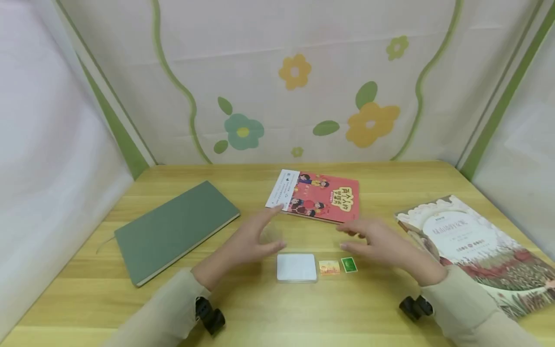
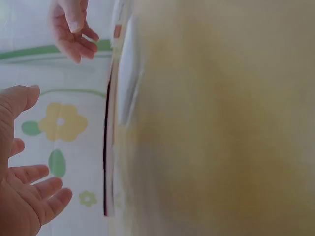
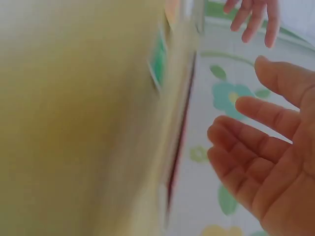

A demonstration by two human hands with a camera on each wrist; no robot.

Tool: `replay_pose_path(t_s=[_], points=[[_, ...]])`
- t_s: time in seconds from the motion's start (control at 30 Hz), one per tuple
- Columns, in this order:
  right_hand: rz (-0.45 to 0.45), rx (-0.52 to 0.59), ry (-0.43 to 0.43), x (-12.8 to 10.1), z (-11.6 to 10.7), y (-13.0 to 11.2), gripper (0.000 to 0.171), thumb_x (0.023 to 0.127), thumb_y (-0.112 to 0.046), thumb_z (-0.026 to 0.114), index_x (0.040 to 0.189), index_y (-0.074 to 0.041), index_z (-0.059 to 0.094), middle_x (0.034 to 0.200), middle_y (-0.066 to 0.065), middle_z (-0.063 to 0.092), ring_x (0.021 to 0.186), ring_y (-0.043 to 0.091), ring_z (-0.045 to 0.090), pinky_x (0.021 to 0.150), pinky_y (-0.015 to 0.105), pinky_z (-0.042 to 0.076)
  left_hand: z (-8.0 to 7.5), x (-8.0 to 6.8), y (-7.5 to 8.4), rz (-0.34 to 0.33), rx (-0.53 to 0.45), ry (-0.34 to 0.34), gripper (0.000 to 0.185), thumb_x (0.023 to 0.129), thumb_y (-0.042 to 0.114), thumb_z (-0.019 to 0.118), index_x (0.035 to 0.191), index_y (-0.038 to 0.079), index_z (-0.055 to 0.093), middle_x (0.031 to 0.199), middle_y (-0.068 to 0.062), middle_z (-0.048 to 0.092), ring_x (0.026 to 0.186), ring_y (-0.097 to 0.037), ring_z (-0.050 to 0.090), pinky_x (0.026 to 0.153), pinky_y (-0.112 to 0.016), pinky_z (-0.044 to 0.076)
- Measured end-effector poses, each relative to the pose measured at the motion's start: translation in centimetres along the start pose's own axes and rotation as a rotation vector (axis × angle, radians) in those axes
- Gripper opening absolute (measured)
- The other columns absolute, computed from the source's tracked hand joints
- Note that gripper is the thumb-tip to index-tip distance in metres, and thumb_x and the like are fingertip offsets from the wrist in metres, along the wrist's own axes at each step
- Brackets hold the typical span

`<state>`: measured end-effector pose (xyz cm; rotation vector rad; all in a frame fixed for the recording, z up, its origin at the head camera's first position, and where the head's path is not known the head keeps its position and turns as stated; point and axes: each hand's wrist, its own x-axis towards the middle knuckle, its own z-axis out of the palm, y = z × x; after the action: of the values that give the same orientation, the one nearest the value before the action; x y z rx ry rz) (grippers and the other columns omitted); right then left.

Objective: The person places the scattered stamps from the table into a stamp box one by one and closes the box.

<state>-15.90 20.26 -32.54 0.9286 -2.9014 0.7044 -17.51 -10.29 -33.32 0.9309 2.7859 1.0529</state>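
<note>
My left hand [image 1: 244, 241] hovers over the table, just left of a flat white rectangular case [image 1: 297, 266], fingers spread and nothing in its grasp. To the right, my right hand [image 1: 379, 241] is held in the air with loosely bent fingers, also empty. Beside the case lie a small yellow-and-red stamp-like piece [image 1: 329, 267] and a small green one with a white border [image 1: 349, 264]. Both palms show in the wrist views, the left hand [image 2: 29, 184] and the right hand [image 3: 275, 162] with fingers apart. The green piece [image 3: 158, 61] looks blurred there.
A red illustrated book [image 1: 327, 195] with a white band lies behind the hands. On the left is a dark green notebook [image 1: 175, 231] with a ribbon; on the right, a large picture book [image 1: 468, 246]. Flowered white cloth [image 1: 269, 96] stands behind the wooden table [image 1: 277, 318].
</note>
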Motion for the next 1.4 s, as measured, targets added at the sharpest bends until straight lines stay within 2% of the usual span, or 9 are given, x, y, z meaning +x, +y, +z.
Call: replay_pose_path(t_s=[0.1, 0.23, 0.43, 0.57, 0.8, 1.07, 1.4], points=[[-0.014, 0.096, -0.046, -0.5, 0.8, -0.5, 0.033, 0.088, -0.026, 0.063, 0.112, -0.005, 0.064, 0.103, 0.005, 0.066, 0.089, 0.015, 0.06, 0.074, 0.03, 0.051, 0.6, -1.3, 0.0, 0.0, -0.068, -0.069, 0.073, 0.082, 0.028, 0.071, 0.143, 0.013, 0.035, 0.142, -0.006, 0.041, 0.124, -0.026, 0.045, 0.096, -0.041, 0.042], [0.021, 0.225, -0.064, -1.0, 1.7, -1.0, 0.028, 0.087, -0.024, 0.064, 0.108, -0.006, 0.067, 0.092, -0.003, 0.064, 0.08, 0.006, 0.054, 0.068, 0.022, 0.049, 1.2, -2.9, -0.1, -0.063, -0.14, -0.138, 0.067, 0.079, 0.029, 0.074, 0.136, 0.01, 0.045, 0.132, -0.007, 0.049, 0.112, -0.024, 0.052, 0.089, -0.039, 0.047], [0.115, 0.34, -0.07, -1.0, 2.6, -1.1, 0.023, 0.086, -0.021, 0.066, 0.104, -0.007, 0.068, 0.085, -0.004, 0.06, 0.073, 0.004, 0.049, 0.062, 0.022, 0.045, 2.0, -3.8, -0.4, -0.087, -0.183, -0.135, 0.059, 0.076, 0.021, 0.076, 0.129, 0.007, 0.052, 0.118, -0.005, 0.054, 0.096, -0.016, 0.052, 0.078, -0.029, 0.046], [0.164, 0.331, -0.064, -0.9, 3.3, -0.9, 0.019, 0.085, -0.019, 0.067, 0.101, -0.01, 0.069, 0.086, -0.004, 0.059, 0.073, 0.006, 0.048, 0.063, 0.021, 0.044, 2.4, -3.8, -0.4, -0.096, -0.183, -0.135, 0.06, 0.075, 0.02, 0.077, 0.127, 0.005, 0.053, 0.112, -0.004, 0.053, 0.091, -0.016, 0.049, 0.074, -0.024, 0.045], [0.168, 0.27, -0.038, -0.7, 4.2, -0.6, 0.015, 0.081, -0.017, 0.07, 0.096, -0.013, 0.07, 0.082, -0.007, 0.057, 0.072, 0.005, 0.046, 0.062, 0.021, 0.043, 2.8, -3.3, -0.4, -0.145, -0.123, -0.131, 0.064, 0.073, 0.026, 0.079, 0.126, 0.004, 0.054, 0.105, -0.003, 0.051, 0.085, -0.015, 0.047, 0.07, -0.023, 0.043], [0.216, 0.256, -0.056, -0.1, 4.4, -0.9, 0.008, 0.08, -0.017, 0.072, 0.086, -0.017, 0.067, 0.081, -0.007, 0.056, 0.073, 0.009, 0.048, 0.064, 0.022, 0.043, 2.8, -3.0, 0.3, -0.17, -0.02, -0.136, 0.059, 0.072, 0.029, 0.079, 0.12, 0.002, 0.058, 0.108, -0.004, 0.05, 0.091, -0.015, 0.048, 0.08, -0.033, 0.045], [0.26, 0.28, -0.102, 0.5, 4.5, -1.2, 0.011, 0.079, -0.012, 0.072, 0.081, -0.015, 0.062, 0.08, -0.004, 0.054, 0.075, 0.014, 0.048, 0.065, 0.025, 0.042, 2.9, -3.2, 0.0, -0.156, 0.006, -0.135, 0.056, 0.072, 0.03, 0.079, 0.117, 0.003, 0.06, 0.11, -0.003, 0.048, 0.091, -0.014, 0.047, 0.079, -0.032, 0.045]])
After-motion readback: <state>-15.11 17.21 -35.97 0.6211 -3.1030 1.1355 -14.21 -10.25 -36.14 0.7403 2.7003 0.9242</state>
